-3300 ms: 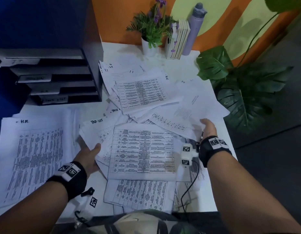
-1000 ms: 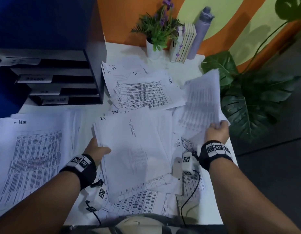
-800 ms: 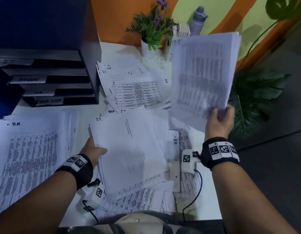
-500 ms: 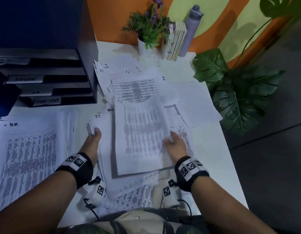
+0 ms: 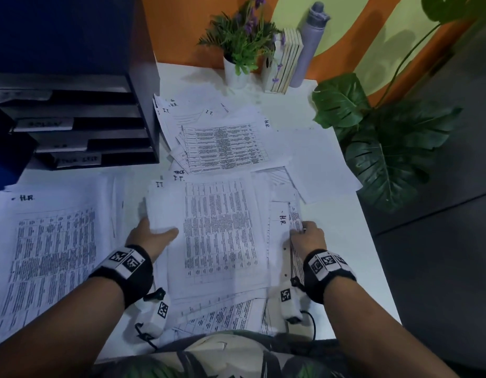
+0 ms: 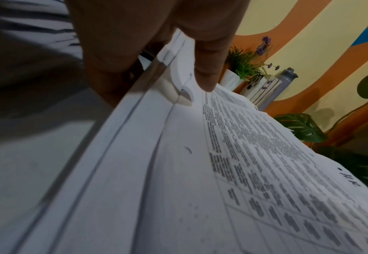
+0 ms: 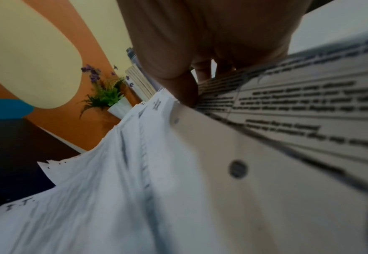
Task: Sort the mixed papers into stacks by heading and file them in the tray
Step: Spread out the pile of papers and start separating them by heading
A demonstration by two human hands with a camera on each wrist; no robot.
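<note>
A centre stack (image 5: 220,230) of printed sheets lies in front of me, with a table sheet on top and "I.T." written at its top left corner. My left hand (image 5: 157,233) grips its left edge, thumb (image 6: 204,68) on top and the other fingers underneath. My right hand (image 5: 301,231) pinches the edge of a printed sheet (image 5: 296,222) sticking out at the stack's right, beside a page marked "H.R." (image 5: 283,221). In the right wrist view the thumb (image 7: 185,92) presses on that printed sheet (image 7: 309,106). The black tray (image 5: 143,105) with labelled slots stands at the back left.
A big "H.R." stack (image 5: 53,255) covers the left of the white table (image 5: 353,255). A loose mixed pile (image 5: 222,143) lies behind the centre stack, more sheets at the near edge. A potted plant (image 5: 236,45), books, a grey bottle (image 5: 307,42) and large leaves (image 5: 386,148) line the back and right.
The right hand lifted a sheet high, laid it face up on the centre stack, then moved to the stack's right edge. The left hand stayed on the stack's left edge.
</note>
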